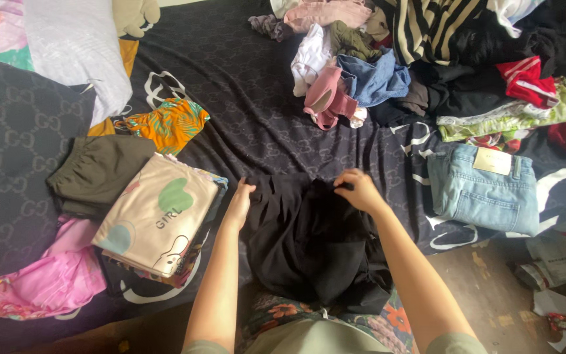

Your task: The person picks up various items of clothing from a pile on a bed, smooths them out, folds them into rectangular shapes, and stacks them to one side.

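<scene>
1. The bed (263, 118) had a dark patterned cover w/ the black garment (309, 242) spread at its near edge, right in front of the person. Its lower part hung off toward the floor, so imo it could've slid off if tugged.
2. The unsorted clothes heap (427, 59) sat far right, well apart. The folded jeans (483, 190) lay just right of the garment.
3. The folded stack w/ the cream printed tee (158, 216) on top was just beside the left hand; an elbow bump prob would've toppled it.
4. Left hand (240, 200) lay flat on the garment's top left edge, fingers together.
5. Right hand (360, 190) had its fingers pinched on the top edge; uneven pull = crooked fold, I'd guess.
</scene>
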